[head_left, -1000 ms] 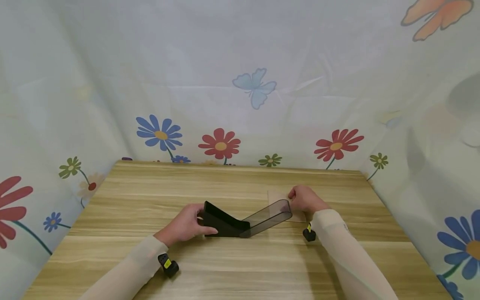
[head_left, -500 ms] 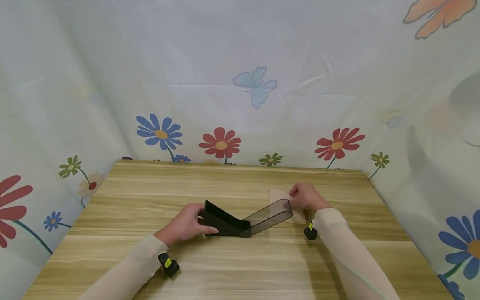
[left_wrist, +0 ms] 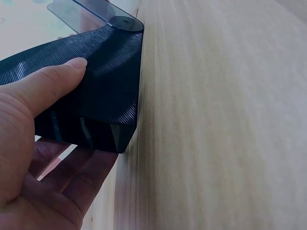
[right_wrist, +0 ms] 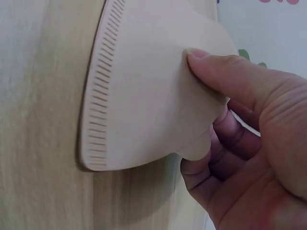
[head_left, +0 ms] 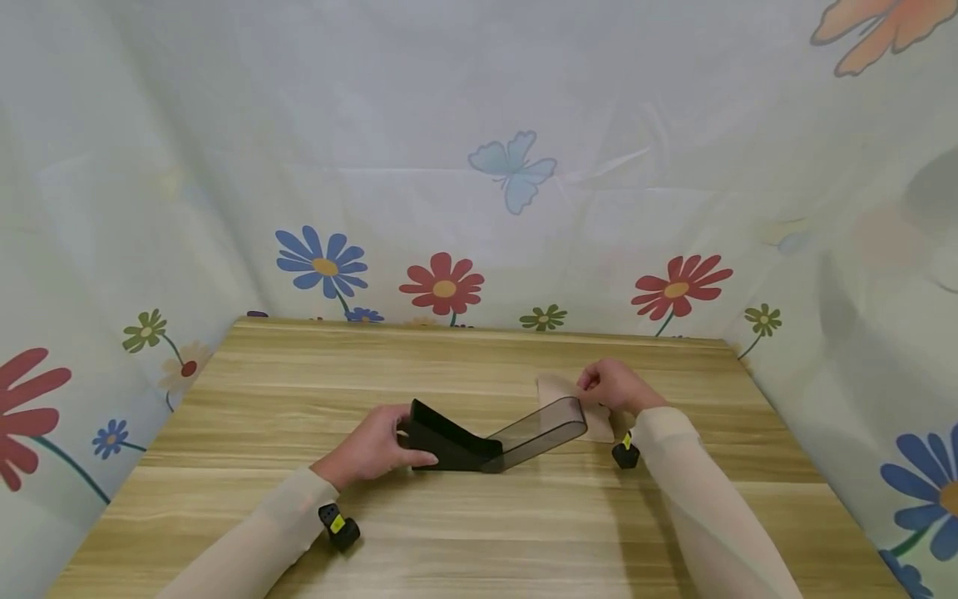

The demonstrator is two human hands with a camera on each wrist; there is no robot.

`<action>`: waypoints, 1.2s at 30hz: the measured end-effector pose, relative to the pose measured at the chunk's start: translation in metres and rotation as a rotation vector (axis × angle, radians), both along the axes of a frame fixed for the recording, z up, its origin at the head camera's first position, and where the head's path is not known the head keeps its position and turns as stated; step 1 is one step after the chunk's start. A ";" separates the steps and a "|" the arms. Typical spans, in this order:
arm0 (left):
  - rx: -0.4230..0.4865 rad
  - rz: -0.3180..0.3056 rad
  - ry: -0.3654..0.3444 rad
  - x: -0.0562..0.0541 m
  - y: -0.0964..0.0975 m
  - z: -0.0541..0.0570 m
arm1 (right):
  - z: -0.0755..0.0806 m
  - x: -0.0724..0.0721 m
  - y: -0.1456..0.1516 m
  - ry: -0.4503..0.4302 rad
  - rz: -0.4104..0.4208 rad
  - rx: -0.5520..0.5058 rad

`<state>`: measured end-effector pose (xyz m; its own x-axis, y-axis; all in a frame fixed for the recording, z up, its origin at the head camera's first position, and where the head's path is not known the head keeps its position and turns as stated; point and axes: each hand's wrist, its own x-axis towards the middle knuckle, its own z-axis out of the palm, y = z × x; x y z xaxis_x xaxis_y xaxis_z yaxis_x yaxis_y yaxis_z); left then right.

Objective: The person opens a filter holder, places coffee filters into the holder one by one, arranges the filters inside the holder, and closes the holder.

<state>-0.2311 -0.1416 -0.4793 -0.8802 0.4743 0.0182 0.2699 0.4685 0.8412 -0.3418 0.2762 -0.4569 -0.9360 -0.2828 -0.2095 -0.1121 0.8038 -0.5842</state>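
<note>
My left hand (head_left: 374, 445) grips the back end of a black ribbed filter holder (head_left: 452, 443) standing on the table. In the left wrist view its thumb (left_wrist: 60, 81) lies along the side, with the other fingers at the end wall. The smoky see-through lid (head_left: 535, 428) is swung open to the right on its round hinge (left_wrist: 125, 23). Beyond the lid, my right hand (head_left: 617, 387) pinches a tan paper coffee filter (right_wrist: 144, 100) between thumb and fingers. A crimped seam runs down the filter's edge near the table, and its upper part bends.
The wood-grain table (head_left: 419, 532) spreads around both hands. White cloth (head_left: 374, 125) printed with flowers and butterflies hangs behind and along the sides. Small black cameras (head_left: 340, 527) sit on both wrists over light sleeves.
The filter, flat on the table a second ago, has curled up in my right hand, which has shifted slightly back and right. My left hand and the holder stay in place.
</note>
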 end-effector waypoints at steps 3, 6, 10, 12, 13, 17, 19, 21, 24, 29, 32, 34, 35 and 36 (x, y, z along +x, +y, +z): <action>0.006 -0.002 -0.004 0.000 0.000 0.000 | -0.003 -0.004 0.003 -0.005 0.009 -0.017; 0.015 -0.008 -0.002 0.000 0.000 0.000 | -0.005 -0.007 0.007 0.003 0.023 -0.032; 0.021 -0.017 0.005 -0.001 -0.001 -0.001 | -0.004 -0.009 0.008 0.026 0.055 -0.035; 0.020 -0.017 0.006 -0.001 -0.001 -0.001 | -0.003 -0.009 0.008 0.022 0.058 -0.039; 0.019 -0.015 0.007 -0.001 -0.001 -0.001 | -0.002 -0.009 0.008 0.014 0.057 -0.038; 0.019 -0.008 0.000 -0.001 -0.001 -0.001 | 0.001 -0.008 0.009 0.009 0.057 -0.046; 0.023 -0.006 -0.007 -0.001 -0.001 -0.001 | 0.002 -0.008 0.010 0.018 0.062 -0.042; 0.027 -0.006 -0.011 0.000 -0.001 -0.001 | 0.003 -0.008 0.011 0.024 0.054 -0.040; 0.028 -0.007 -0.015 0.000 -0.001 -0.001 | 0.005 -0.009 0.014 0.020 0.037 -0.023; 0.013 -0.004 -0.001 -0.001 -0.001 -0.004 | 0.014 -0.009 0.019 0.038 0.053 -0.017; 0.013 -0.009 0.006 -0.002 -0.002 -0.005 | 0.019 -0.010 0.023 0.045 0.064 -0.021; 0.021 -0.012 0.003 -0.003 -0.002 -0.005 | 0.021 -0.011 0.026 0.052 0.059 -0.018; 0.025 -0.013 0.000 -0.003 -0.002 -0.005 | 0.022 -0.012 0.027 0.053 0.054 -0.020; 0.030 -0.013 -0.003 -0.002 -0.002 -0.005 | 0.024 -0.012 0.029 0.056 0.051 -0.025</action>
